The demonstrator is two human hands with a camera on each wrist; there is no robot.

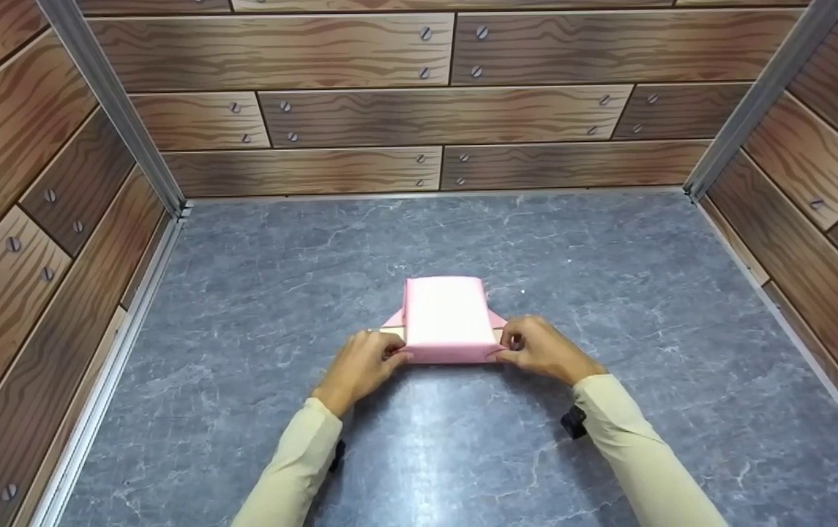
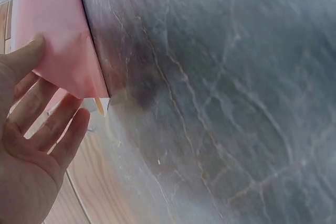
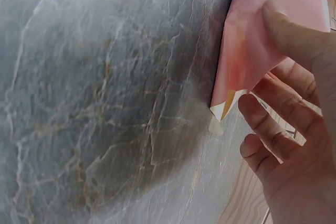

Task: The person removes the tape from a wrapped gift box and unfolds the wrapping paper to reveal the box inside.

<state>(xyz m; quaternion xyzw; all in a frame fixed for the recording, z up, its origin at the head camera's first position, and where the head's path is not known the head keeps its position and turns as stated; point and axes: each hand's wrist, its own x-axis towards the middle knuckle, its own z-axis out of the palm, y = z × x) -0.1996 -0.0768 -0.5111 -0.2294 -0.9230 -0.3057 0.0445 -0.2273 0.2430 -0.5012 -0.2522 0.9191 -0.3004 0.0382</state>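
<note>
A box-shaped parcel in pink wrapping paper [image 1: 449, 311] sits mid-table, its top smooth and pale under the light. Pink paper flaps stick out at its left and right ends. At the near left corner my left hand [image 1: 364, 364] pinches the paper between thumb and fingers; in the left wrist view the thumb presses the pink side [image 2: 55, 30]. My right hand [image 1: 541, 350] pinches the near right corner the same way. The right wrist view shows creased paper [image 3: 247, 45] under that thumb, with a pale edge at the fold's tip. What the paper wraps is mostly hidden.
The parcel lies on a grey marbled tabletop [image 1: 279, 278]. Wood-plank-patterned panels [image 1: 360, 51] close off the back and both sides, with metal rails [image 1: 115, 102] at the corners. Dark wrist devices [image 1: 574, 422] show below the sleeves.
</note>
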